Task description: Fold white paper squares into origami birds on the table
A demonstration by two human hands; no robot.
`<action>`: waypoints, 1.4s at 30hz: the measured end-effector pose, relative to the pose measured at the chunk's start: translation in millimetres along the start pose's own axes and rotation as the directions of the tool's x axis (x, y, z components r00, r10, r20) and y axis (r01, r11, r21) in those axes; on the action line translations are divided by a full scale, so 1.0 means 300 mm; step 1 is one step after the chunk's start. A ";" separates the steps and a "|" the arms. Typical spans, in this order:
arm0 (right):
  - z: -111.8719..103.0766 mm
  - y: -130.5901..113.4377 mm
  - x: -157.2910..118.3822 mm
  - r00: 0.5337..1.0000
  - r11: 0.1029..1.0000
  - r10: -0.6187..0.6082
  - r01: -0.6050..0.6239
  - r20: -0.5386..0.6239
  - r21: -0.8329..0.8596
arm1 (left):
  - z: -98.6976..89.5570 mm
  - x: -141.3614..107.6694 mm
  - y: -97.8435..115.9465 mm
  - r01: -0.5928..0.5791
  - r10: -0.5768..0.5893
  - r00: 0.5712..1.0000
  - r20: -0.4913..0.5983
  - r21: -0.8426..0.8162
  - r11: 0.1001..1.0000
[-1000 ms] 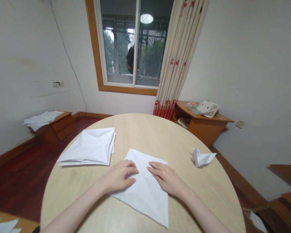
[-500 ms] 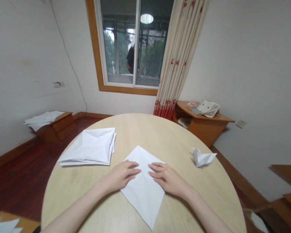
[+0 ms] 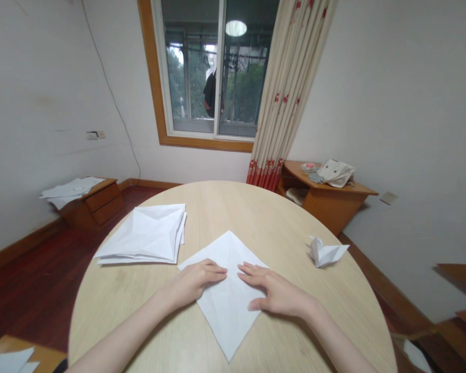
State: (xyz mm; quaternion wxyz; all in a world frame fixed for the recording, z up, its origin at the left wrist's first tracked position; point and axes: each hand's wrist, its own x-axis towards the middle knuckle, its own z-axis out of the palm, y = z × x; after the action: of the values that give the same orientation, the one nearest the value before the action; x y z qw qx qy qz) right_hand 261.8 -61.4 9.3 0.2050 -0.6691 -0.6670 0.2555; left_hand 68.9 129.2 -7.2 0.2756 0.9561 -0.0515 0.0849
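Note:
A white sheet of paper [image 3: 230, 316] lies on the round wooden table [image 3: 233, 202] like a diamond, one corner pointing at the window and one at me. Faint creases run across it. My left hand [image 3: 202, 277] rests flat on its left side, fingers stretched toward the middle. On the right side lies my right hand [image 3: 272, 290], its fingers spread and its thumb apart on the paper. Neither hand grips anything. The left and right corners are partly covered by the hands.
A stack of creased white sheets [image 3: 151, 233] sits at the table's left. At the right stands a small folded paper figure [image 3: 326, 252]. Beyond the table are a corner shelf [image 3: 326, 207] with a cloth bag [image 3: 336, 172] and a low drawer cabinet [image 3: 104, 202].
The paper has turned slightly, its near corner moving left and its far corner right. More of its left corner shows, and my right thumb now stands farther from the fingers.

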 end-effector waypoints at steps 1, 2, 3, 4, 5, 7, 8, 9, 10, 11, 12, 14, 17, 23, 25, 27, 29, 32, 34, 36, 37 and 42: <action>-0.002 0.002 -0.001 1.000 1.000 0.004 -0.004 0.019 0.007 | -0.005 -0.001 0.004 0.011 -0.011 1.000 0.007 -0.012 1.000; -0.004 0.003 -0.003 0.999 1.000 0.010 -0.011 0.038 0.012 | -0.010 -0.003 0.008 0.027 -0.026 1.000 0.015 -0.022 0.999; -0.006 0.003 -0.004 0.998 1.000 0.018 -0.019 0.057 0.015 | -0.016 -0.005 0.012 0.046 -0.046 0.999 0.025 -0.033 0.998; -0.007 0.002 -0.005 0.997 0.999 0.028 -0.030 0.077 0.014 | -0.022 -0.007 0.016 0.069 -0.067 0.997 0.040 -0.049 0.996; -0.009 0.001 -0.006 0.995 0.999 0.039 -0.040 0.095 0.010 | -0.027 -0.009 0.019 0.093 -0.089 0.994 0.063 -0.070 0.993; -0.010 -0.001 -0.008 0.992 0.999 0.052 -0.052 0.119 0.002 | -0.039 -0.013 0.023 0.146 -0.130 0.984 0.125 -0.128 0.981; -0.010 -0.002 -0.008 0.991 0.999 0.052 -0.053 0.123 0.002 | -0.044 -0.015 0.023 0.169 -0.144 0.976 0.161 -0.157 0.973; -0.010 -0.002 -0.007 0.991 0.999 0.050 -0.051 0.123 0.005 | -0.049 -0.017 0.023 0.187 -0.151 0.969 0.195 -0.178 0.966; -0.010 -0.003 -0.007 0.991 0.999 0.046 -0.047 0.123 0.010 | -0.052 -0.018 0.022 0.197 -0.153 0.962 0.225 -0.188 0.962; -0.011 -0.003 -0.006 0.992 0.999 0.043 -0.046 0.122 0.015 | -0.055 -0.019 0.020 0.199 -0.149 0.957 0.250 -0.189 0.962; -0.012 -0.004 -0.005 0.991 0.999 0.044 -0.046 0.124 0.018 | -0.057 -0.020 0.019 0.193 -0.140 0.953 0.269 -0.184 0.964; -0.014 -0.006 -0.004 0.990 0.999 0.050 -0.052 0.129 0.017 | -0.060 -0.022 0.018 0.171 -0.115 0.949 0.295 -0.171 0.970; -0.016 -0.008 -0.004 0.990 0.998 0.053 -0.056 0.128 0.018 | -0.060 -0.023 0.019 0.154 -0.098 0.946 0.309 -0.162 0.975; -0.015 -0.002 -0.007 0.991 0.998 0.054 -0.058 0.119 0.035 | -0.066 -0.021 0.021 0.179 -0.126 0.945 0.300 -0.156 0.971; -0.017 -0.001 -0.006 0.992 0.997 0.052 -0.058 0.118 0.047 | -0.074 -0.021 0.024 0.211 -0.160 0.942 0.295 -0.152 0.966; -0.021 -0.002 -0.006 0.992 0.996 0.055 -0.062 0.115 0.060 | -0.083 -0.022 0.026 0.237 -0.184 0.939 0.290 -0.160 0.958; -0.026 -0.005 -0.007 0.991 0.995 0.060 -0.069 0.117 0.072 | -0.091 -0.023 0.028 0.250 -0.193 0.941 0.276 -0.188 0.950; -0.031 -0.008 -0.009 0.992 0.992 0.070 -0.080 0.102 0.098 | -0.100 -0.025 0.027 0.257 -0.201 0.951 0.233 -0.238 0.937; -0.031 -0.008 -0.011 0.994 0.988 0.082 -0.091 0.071 0.129 | -0.104 -0.025 0.029 0.263 -0.218 0.957 0.192 -0.250 0.932; -0.029 -0.008 -0.012 0.995 0.980 0.098 -0.101 0.029 0.170 | -0.108 -0.023 0.034 0.259 -0.227 0.963 0.146 -0.262 0.930; -0.029 -0.008 -0.012 0.994 0.976 0.105 -0.104 0.004 0.192 | -0.110 -0.022 0.037 0.253 -0.228 0.966 0.120 -0.273 0.928; -0.033 -0.019 -0.013 0.991 0.967 0.055 -0.023 -0.121 0.255 | -0.115 -0.018 0.052 0.218 -0.222 0.975 0.026 -0.335 0.917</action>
State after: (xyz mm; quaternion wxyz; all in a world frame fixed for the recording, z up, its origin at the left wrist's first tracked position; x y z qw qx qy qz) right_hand 263.6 -64.6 20.8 0.3256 -0.6654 -0.6012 0.2997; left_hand 56.7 134.9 28.5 0.4426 0.8943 0.0441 0.0493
